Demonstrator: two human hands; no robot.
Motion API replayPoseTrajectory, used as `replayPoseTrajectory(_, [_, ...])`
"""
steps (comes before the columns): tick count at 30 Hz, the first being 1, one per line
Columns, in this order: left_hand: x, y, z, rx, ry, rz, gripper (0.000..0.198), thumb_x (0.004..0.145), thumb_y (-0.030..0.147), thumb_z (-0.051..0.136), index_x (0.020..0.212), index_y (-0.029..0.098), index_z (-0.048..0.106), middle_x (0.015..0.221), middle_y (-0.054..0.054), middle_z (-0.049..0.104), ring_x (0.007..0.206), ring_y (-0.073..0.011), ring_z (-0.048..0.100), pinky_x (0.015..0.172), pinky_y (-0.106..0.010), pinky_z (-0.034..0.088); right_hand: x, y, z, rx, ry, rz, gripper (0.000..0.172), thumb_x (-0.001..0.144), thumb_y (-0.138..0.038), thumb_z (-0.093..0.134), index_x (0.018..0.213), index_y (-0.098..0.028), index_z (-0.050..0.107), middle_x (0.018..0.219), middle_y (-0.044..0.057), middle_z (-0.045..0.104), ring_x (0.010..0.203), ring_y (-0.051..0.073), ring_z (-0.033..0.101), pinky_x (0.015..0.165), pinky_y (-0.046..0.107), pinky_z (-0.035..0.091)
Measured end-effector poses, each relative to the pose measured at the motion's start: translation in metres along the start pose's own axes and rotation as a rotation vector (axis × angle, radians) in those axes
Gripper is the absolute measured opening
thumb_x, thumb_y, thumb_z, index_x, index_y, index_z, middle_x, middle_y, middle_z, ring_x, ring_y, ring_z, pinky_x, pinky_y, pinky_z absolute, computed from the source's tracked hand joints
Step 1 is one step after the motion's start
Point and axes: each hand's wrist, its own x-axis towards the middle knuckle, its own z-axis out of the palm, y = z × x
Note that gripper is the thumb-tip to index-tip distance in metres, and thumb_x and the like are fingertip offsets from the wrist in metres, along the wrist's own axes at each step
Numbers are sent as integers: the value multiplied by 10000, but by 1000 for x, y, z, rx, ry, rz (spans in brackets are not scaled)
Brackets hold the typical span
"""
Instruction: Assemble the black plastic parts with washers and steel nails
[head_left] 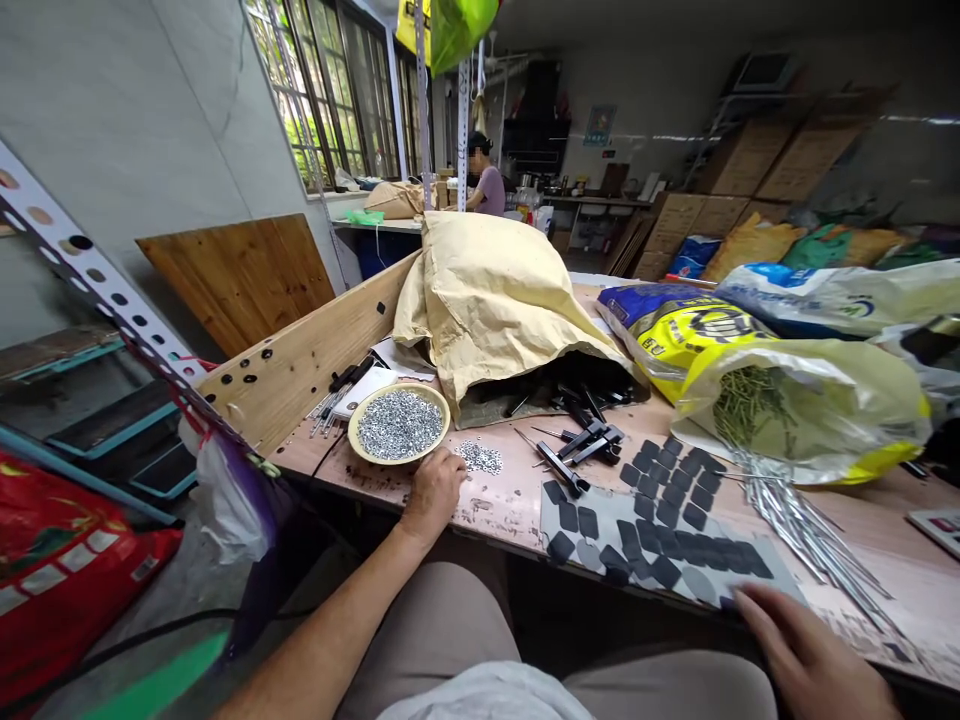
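My left hand (435, 492) rests on the table's front edge with its fingers curled in; what they hold, if anything, is hidden. It lies beside a cream bowl (360, 449) full of small metal nuts (401, 424), with a loose patch of nuts (480, 458) just right of its fingertips. My right hand (814, 640), slightly blurred, has its fingers stretched out by the lower right edge of a grey sheet (559, 515). Black rounded pads (667, 540) lie in rows on and above that sheet. Several black clamp-like parts with metal rods (577, 455) lie behind it.
An open paper sack (495, 300) with black parts stands at the back. Right of it lie a yellow bag (810, 390) and a bundle of metal rods (810, 520). A wooden board (322, 350) edges the left side. Another person (491, 190) is farther back.
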Motion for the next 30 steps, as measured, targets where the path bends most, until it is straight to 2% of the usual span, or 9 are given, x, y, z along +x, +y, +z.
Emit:
replayPoseTrajectory(3, [-2, 3, -1, -43, 19, 5, 153, 801, 67, 577, 708, 186, 605, 787, -28, 586, 801, -205, 558, 796, -343, 426, 50, -83, 43, 50, -127, -190, 280, 881, -505, 488, 956, -280, 637, 1016, 88, 704, 945, 280, 633, 835, 416, 463])
replayPoseTrajectory(6, [-7, 11, -1, -264, 22, -102, 142, 803, 90, 549, 710, 191, 586, 725, -2, 579, 741, -178, 551, 731, -309, 418, 91, -162, 83, -106, -188, -431, 280, 946, -421, 455, 1033, -226, 636, 1040, 87, 689, 973, 264, 595, 873, 387, 414])
replayPoseTrajectory(8, [-10, 17, 0, -535, 0, -248, 87, 792, 128, 572, 728, 185, 590, 685, 15, 565, 664, -146, 534, 643, -265, 408, 110, -197, 106, -283, -219, -452, 243, 943, -360, 496, 1093, -218, 625, 1058, 92, 682, 1003, 271, 569, 861, 378, 384])
replayPoseTrajectory(10, [-13, 25, -1, -838, -47, -417, 21, 775, 178, 623, 794, 171, 621, 669, 24, 558, 584, -108, 499, 546, -217, 372, 123, -216, 125, -394, -237, -418, 223, 918, -323, 553, 1087, -200, 628, 1034, 112, 685, 1007, 283, 560, 848, 380, 360])
replayPoseTrajectory(14, [-16, 39, -7, -1329, -168, -695, 208, 715, 214, 755, 878, 115, 671, 707, -4, 590, 558, -56, 493, 487, -147, 339, 139, -221, 150, -402, -260, -380, 132, 897, -240, 559, 917, -145, 649, 930, 149, 689, 922, 279, 591, 810, 380, 351])
replayPoseTrajectory(17, [-16, 45, -10, -1597, -191, -847, 226, 665, 148, 815, 834, 96, 674, 729, -25, 600, 594, -54, 532, 505, -126, 378, 140, -216, 150, -346, -268, -366, 156, 917, -189, 486, 873, -140, 628, 899, 142, 679, 875, 255, 610, 776, 350, 374])
replayPoseTrajectory(21, [-12, 52, -7, -1819, -205, -978, 155, 712, 90, 782, 814, 87, 666, 720, -33, 595, 597, -63, 553, 481, -119, 391, 118, -211, 124, -193, -259, -340, 220, 978, -229, 353, 922, -175, 559, 895, 84, 662, 828, 187, 627, 721, 272, 424])
replayPoseTrajectory(26, [-11, 65, 3, -1916, -265, -995, 103, 756, 88, 747, 810, 71, 661, 707, -38, 595, 583, -70, 561, 458, -119, 398, 66, -214, 80, 285, -429, -324, 186, 979, -357, 378, 927, -226, 499, 707, -10, 628, 626, 156, 604, 595, 236, 430])
replayPoseTrajectory(30, [-14, 75, 7, -1874, -294, -965, 117, 745, 95, 762, 811, 67, 669, 693, -39, 603, 571, -69, 570, 452, -116, 407, 40, -215, 69, 296, -412, -359, 147, 972, -330, 397, 936, -236, 504, 764, -4, 653, 650, 161, 620, 600, 244, 410])
